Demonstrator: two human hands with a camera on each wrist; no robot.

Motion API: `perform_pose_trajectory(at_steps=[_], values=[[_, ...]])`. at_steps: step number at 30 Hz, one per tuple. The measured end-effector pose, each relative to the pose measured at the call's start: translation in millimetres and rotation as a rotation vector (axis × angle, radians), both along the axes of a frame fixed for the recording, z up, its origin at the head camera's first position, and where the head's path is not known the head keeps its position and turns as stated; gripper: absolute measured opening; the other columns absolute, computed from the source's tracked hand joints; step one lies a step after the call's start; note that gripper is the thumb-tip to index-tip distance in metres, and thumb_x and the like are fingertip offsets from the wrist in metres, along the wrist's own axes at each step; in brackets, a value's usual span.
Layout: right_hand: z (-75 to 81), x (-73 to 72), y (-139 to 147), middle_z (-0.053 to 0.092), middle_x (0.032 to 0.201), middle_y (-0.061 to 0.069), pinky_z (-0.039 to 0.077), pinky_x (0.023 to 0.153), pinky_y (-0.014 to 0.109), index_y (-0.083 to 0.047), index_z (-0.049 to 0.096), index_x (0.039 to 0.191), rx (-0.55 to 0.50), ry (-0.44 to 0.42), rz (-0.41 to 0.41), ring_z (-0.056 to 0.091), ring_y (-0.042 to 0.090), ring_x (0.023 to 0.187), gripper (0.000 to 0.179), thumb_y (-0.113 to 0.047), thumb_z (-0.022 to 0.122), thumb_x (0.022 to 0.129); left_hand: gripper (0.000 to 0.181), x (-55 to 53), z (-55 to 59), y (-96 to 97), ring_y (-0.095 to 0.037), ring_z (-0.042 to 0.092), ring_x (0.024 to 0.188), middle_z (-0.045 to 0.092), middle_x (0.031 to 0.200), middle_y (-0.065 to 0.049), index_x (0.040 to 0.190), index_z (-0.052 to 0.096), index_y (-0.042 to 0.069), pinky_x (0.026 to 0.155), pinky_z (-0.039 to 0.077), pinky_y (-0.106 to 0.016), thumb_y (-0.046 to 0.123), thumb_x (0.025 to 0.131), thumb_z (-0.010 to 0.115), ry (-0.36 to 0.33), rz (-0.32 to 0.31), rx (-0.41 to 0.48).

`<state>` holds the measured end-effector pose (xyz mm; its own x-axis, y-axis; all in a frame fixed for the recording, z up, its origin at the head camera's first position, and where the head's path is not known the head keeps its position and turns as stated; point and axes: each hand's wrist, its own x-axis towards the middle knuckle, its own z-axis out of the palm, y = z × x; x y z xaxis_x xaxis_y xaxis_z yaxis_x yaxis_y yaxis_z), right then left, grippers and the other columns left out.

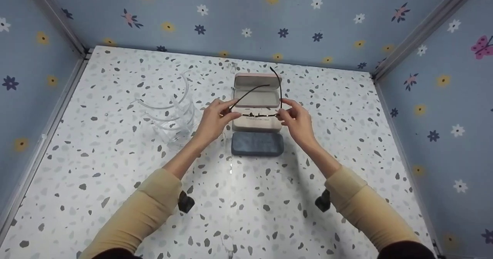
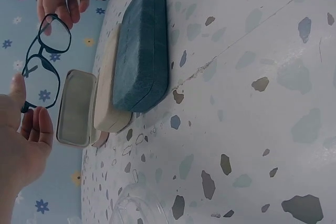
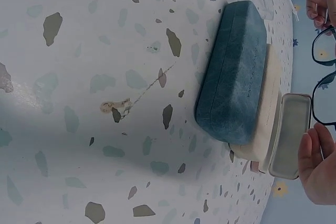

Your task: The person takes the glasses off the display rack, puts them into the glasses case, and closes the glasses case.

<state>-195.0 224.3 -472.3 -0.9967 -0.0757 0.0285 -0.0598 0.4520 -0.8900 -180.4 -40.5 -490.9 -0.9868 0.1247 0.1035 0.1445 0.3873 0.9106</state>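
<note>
Both hands hold a pair of dark-framed eyeglasses (image 1: 256, 115) up over the row of cases, temples unfolded and pointing away from the person. My left hand (image 1: 211, 120) pinches the left end of the frame between thumb and fingers. At the opposite end, my right hand (image 1: 301, 123) grips the frame near the hinge. Behind the lenses an eyeglass case (image 1: 257, 98) lies open, its grey lining bare and its lid tipped back. A closed cream case (image 1: 250, 125) sits in front of it, partly overlapped by the glasses. Nearest the person is a closed blue case (image 1: 257, 144).
Left of the cases stands a clear plastic rack (image 1: 186, 91) with curved arms, close beside the left hand. The speckled white tabletop (image 1: 246, 212) is bounded by flower-patterned panels (image 1: 246, 16) at the back and both sides.
</note>
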Motion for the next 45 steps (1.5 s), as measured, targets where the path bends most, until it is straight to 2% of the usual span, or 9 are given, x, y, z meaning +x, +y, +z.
perform_pose_trajectory(at_steps=[6,13,16,20,24,27,31,35,45], values=[[0.3,3.1,-3.0,0.075,0.113,0.018,0.063,0.084,0.034,-0.013,0.052,0.152,0.042,-0.005,0.043,0.071,0.025,0.104,0.050,-0.026,0.062,0.104,0.049,-0.1,-0.2,0.2,-0.018,0.054,0.088,0.057,0.100,-0.011,0.139,0.065,0.012,0.076,0.043,-0.026,0.027,0.093,0.073,0.022,0.022,-0.008],[-1.1,4.7,-3.6,0.074,0.112,0.013,0.054,0.078,0.020,-0.019,0.046,0.155,0.086,0.016,0.098,0.069,0.021,0.103,0.062,-0.030,0.070,0.099,0.044,1.2,0.9,0.0,-0.017,0.046,0.084,0.054,0.098,-0.010,0.135,0.068,0.011,0.075,0.040,-0.026,0.027,0.094,0.070,0.037,0.020,-0.006],[-1.6,4.9,-3.6,0.074,0.110,0.013,0.050,0.075,0.020,-0.017,0.048,0.155,0.100,0.028,0.104,0.068,0.022,0.102,0.062,-0.030,0.071,0.099,0.040,1.4,0.2,0.1,-0.017,0.044,0.083,0.053,0.097,-0.010,0.133,0.070,0.011,0.075,0.039,-0.027,0.027,0.096,0.069,0.043,0.014,-0.012],[-2.5,4.7,-3.8,0.072,0.106,0.014,0.048,0.077,0.026,-0.014,0.051,0.152,0.156,0.059,0.111,0.068,0.024,0.102,0.061,-0.030,0.072,0.098,0.037,1.2,-0.7,0.3,-0.017,0.044,0.084,0.054,0.098,-0.010,0.130,0.072,0.011,0.075,0.038,-0.027,0.026,0.096,0.068,0.044,0.013,-0.015],[-3.0,4.4,-4.8,0.064,0.108,0.016,0.049,0.082,0.032,-0.012,0.056,0.149,0.202,0.088,0.116,0.065,0.027,0.103,0.057,-0.029,0.072,0.097,0.035,0.3,-1.1,0.6,-0.018,0.044,0.086,0.055,0.100,-0.011,0.128,0.074,0.011,0.077,0.039,-0.028,0.026,0.097,0.068,0.045,0.008,-0.006],[-3.4,3.3,-6.0,0.058,0.113,0.017,0.053,0.085,0.033,-0.013,0.061,0.144,0.194,0.087,0.119,0.062,0.026,0.103,0.051,-0.028,0.072,0.097,0.033,-1.3,-1.6,0.6,-0.018,0.045,0.087,0.055,0.099,-0.011,0.126,0.074,0.010,0.079,0.039,-0.028,0.025,0.098,0.068,0.049,0.010,0.005],[-3.8,1.5,-7.0,0.056,0.117,0.016,0.054,0.085,0.032,-0.013,0.067,0.138,0.181,0.082,0.135,0.059,0.023,0.101,0.042,-0.027,0.070,0.099,0.032,-2.5,-2.1,0.8,-0.016,0.046,0.085,0.056,0.098,-0.010,0.124,0.076,0.011,0.077,0.040,-0.027,0.024,0.096,0.070,0.047,0.028,0.017],[-3.9,1.0,-7.3,0.057,0.116,0.017,0.047,0.083,0.031,-0.012,0.070,0.134,0.183,0.087,0.156,0.056,0.022,0.100,0.036,-0.027,0.067,0.101,0.030,-1.6,-1.3,1.3,-0.013,0.050,0.082,0.059,0.096,-0.008,0.121,0.078,0.013,0.074,0.043,-0.024,0.026,0.094,0.073,0.033,0.061,0.032],[-4.1,1.1,-7.9,0.060,0.116,0.014,0.040,0.085,0.031,-0.013,0.072,0.130,0.164,0.088,0.179,0.054,0.021,0.101,0.033,-0.027,0.065,0.101,0.026,-0.9,-0.3,1.4,-0.011,0.052,0.081,0.065,0.095,-0.008,0.112,0.081,0.013,0.070,0.042,-0.020,0.026,0.090,0.079,0.037,0.120,0.066]])
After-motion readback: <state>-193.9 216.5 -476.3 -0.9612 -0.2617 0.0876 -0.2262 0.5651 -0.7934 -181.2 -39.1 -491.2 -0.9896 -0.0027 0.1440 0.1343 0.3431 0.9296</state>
